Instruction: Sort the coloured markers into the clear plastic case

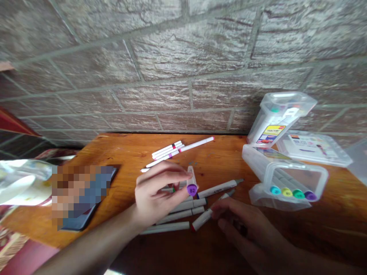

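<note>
My left hand pinches a white marker between thumb and fingers. Its purple end, printed with "82", faces me. Below and beside that hand lie several loose white markers, partly covered by the hand. My right hand is in shadow, thumb and forefinger apart, with the forefinger tip at a red-ended marker; whether it touches is unclear. A dark-ended marker rests just beyond. To the right, an open clear case lies on its side, holding markers with blue, yellow, green and purple ends.
Several thin white pens lie near the brick wall. A clear marker box stands at the back right, beside a flat clear case. A dark phone-like device, partly blurred out, rests on the wooden table at left.
</note>
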A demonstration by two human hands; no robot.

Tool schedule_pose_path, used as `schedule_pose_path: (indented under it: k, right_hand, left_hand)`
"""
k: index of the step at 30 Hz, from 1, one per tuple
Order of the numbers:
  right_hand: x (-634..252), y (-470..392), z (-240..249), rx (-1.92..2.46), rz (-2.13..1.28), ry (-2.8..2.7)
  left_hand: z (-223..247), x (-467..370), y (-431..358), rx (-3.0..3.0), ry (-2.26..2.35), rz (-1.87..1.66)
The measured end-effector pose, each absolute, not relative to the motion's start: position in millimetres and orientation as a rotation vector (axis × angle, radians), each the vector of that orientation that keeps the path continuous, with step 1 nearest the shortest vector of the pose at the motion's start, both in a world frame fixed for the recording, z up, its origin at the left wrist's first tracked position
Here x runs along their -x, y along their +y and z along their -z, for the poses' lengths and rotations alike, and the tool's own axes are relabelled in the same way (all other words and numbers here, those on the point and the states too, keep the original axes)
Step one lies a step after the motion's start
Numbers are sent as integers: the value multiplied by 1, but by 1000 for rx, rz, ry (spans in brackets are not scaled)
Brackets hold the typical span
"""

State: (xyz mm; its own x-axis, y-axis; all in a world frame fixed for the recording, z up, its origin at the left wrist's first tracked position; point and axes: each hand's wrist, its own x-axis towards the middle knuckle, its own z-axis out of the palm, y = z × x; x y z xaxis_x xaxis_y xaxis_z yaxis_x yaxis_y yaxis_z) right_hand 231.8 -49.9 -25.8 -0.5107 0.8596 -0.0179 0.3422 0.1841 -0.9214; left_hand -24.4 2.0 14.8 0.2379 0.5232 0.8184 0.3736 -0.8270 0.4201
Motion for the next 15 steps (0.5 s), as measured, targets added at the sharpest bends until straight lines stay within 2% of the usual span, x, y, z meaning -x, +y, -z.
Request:
schedule_pose_path:
  k: [6, 11, 15]
  right_hand:
    - [-231, -52, 36, 1077, -1509, -1686]
    - [-227, -52, 45, 1026, -1579, -1362]
    - [-226, -51, 39, 990, -1581, -1253]
  left_hand:
    - [-16, 22, 1, -1932, 929, -1691]
    - [-8, 24, 6, -1358, 770, -1478]
    - [-7, 21, 8, -1248, 720, -1312]
